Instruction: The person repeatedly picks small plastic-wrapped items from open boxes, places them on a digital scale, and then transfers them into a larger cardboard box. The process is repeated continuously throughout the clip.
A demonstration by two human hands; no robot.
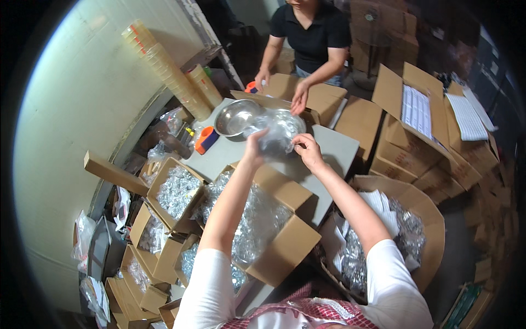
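Observation:
Both arms reach forward over the grey table (329, 143). My left hand (256, 147) is closed on the left side of a clear plastic bag (272, 140), whose contents blur into a shiny grey mass. On the bag's right edge, the fingers of my right hand (308, 151) are pinched together. A shiny metal bowl (236, 117) stands just beyond my left hand. Another round silvery shape, seemingly a second bowl, lies partly hidden behind the bag. To the left is an orange and blue tape dispenser (206, 140).
Across the table stands a person in black (311, 41), one hand reaching near the bag. Open cartons of bagged shiny small parts (178, 189) crowd the near left. A large carton (427, 219) stands at right. Tape rolls (167, 68) are stacked at far left; more cartons (408, 137) stand far right.

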